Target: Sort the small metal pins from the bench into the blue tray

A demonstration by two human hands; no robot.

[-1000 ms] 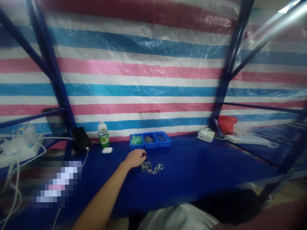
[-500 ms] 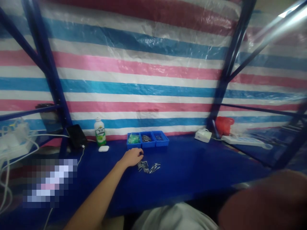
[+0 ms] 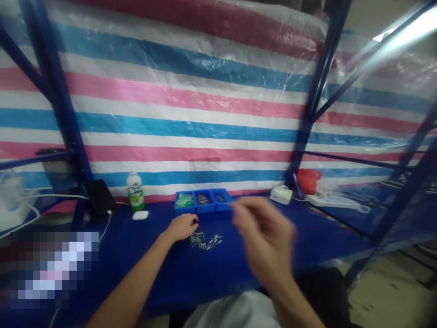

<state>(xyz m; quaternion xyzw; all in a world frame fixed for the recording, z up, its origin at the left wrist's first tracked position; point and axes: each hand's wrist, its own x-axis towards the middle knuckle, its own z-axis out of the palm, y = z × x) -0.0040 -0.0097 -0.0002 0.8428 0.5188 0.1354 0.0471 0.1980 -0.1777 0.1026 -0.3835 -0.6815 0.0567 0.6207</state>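
My left hand [image 3: 184,226] rests on the blue tabletop, fingers loosely curved and a gap showing near their tips. Just right of it lies a loose pile of small metal pins [image 3: 200,240], with several more pins [image 3: 214,242] spread beside them. My right hand [image 3: 268,241] is raised nearer the camera, blurred, its fingers curled together; whatever they may hold cannot be made out. Behind the pins stand three joined blue bins: one with green and clear small pieces [image 3: 185,200], one with dark metal bits [image 3: 203,199], one with a few pins [image 3: 221,198].
At the back left are a white-and-green bottle [image 3: 135,191], a white case [image 3: 140,215] and a phone [image 3: 99,197] on a cable. To the right sit a white box [image 3: 281,194], a red bag [image 3: 308,181] and a power strip [image 3: 332,202]. Blue frame posts flank the table.
My right hand has come into view at the right of the pins. My left hand stays beside the pile. The camera view has shifted slightly; the dark reddish shape at lower right is gone.
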